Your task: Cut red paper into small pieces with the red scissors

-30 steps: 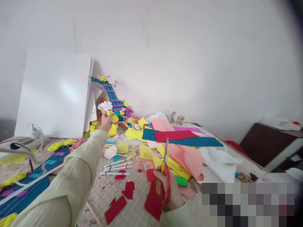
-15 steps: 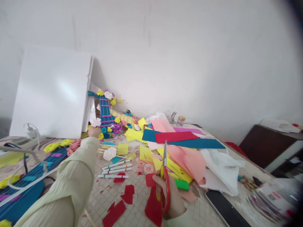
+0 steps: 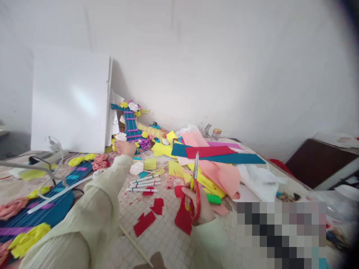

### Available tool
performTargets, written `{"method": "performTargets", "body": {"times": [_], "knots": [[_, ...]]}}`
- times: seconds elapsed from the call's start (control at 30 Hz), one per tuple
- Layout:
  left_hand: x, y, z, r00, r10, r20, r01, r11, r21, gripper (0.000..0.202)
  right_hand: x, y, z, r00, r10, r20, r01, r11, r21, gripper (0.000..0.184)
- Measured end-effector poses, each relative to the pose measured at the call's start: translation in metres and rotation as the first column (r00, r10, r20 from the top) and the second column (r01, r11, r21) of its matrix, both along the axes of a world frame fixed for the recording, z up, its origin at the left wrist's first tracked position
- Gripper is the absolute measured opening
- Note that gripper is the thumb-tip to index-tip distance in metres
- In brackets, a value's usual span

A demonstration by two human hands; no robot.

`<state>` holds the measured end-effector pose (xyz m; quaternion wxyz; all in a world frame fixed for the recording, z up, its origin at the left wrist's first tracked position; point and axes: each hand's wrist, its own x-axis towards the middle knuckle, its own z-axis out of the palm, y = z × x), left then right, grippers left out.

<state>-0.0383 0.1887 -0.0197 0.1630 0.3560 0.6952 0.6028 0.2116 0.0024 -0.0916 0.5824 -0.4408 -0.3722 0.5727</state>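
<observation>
At the far left of the table, my left hand (image 3: 125,148) reaches to the foot of a blue felt-like guitar model (image 3: 130,121) decked with small flowers. Its fingers point left, stretched out just below a white flower (image 3: 121,136); whether they touch it I cannot tell. My right hand (image 3: 204,207) is closed around scissors (image 3: 195,175) with red and yellow handles, blades pointing up and away. Under that hand lies a red cut piece (image 3: 183,220), and more red scraps (image 3: 144,223) are scattered to its left.
White markers (image 3: 144,183) lie mid-table. Coloured sheets (image 3: 218,152) are heaped behind the scissors, beside crumpled white material (image 3: 259,181). A second blue guitar model (image 3: 60,201) and a white cable (image 3: 53,173) are under or near my left arm. A white board (image 3: 70,104) leans against the wall.
The view has shifted a little, and things appear slightly higher. My left hand's fingers have straightened from a more curled shape. My right hand keeps its hold on the scissors.
</observation>
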Motion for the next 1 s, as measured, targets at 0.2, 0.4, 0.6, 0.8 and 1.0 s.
{"method": "performTargets", "body": {"times": [0.2, 0.4, 0.6, 0.8, 1.0], "knots": [[0.081, -0.063, -0.001, 0.917, -0.399, 0.0, 0.399, 0.917, -0.012, 0.029, 0.0, 0.003, 0.003, 0.998, 0.014, -0.055, -0.008, 0.994, 0.109, 0.035], [0.116, -0.159, -0.011, 0.573, -0.813, 0.106, 0.819, 0.57, -0.061, 0.014, -0.002, 0.001, 0.009, 0.997, 0.048, -0.063, -0.036, 0.983, 0.178, 0.035], [0.102, -0.191, -0.011, 0.428, -0.89, 0.158, 0.903, 0.428, -0.035, 0.007, -0.007, -0.007, 0.014, 0.992, 0.122, 0.036, -0.126, 0.976, 0.18, 0.03], [0.085, -0.201, -0.033, 0.439, -0.871, 0.222, 0.895, 0.445, -0.024, 0.013, -0.013, -0.008, 0.007, 0.975, 0.198, 0.103, -0.215, 0.959, 0.186, 0.028], [0.07, -0.215, -0.051, 0.483, -0.768, 0.42, 0.82, 0.565, 0.09, 0.031, -0.027, -0.013, -0.001, 0.958, 0.233, 0.165, -0.263, 0.944, 0.199, 0.025]]}}
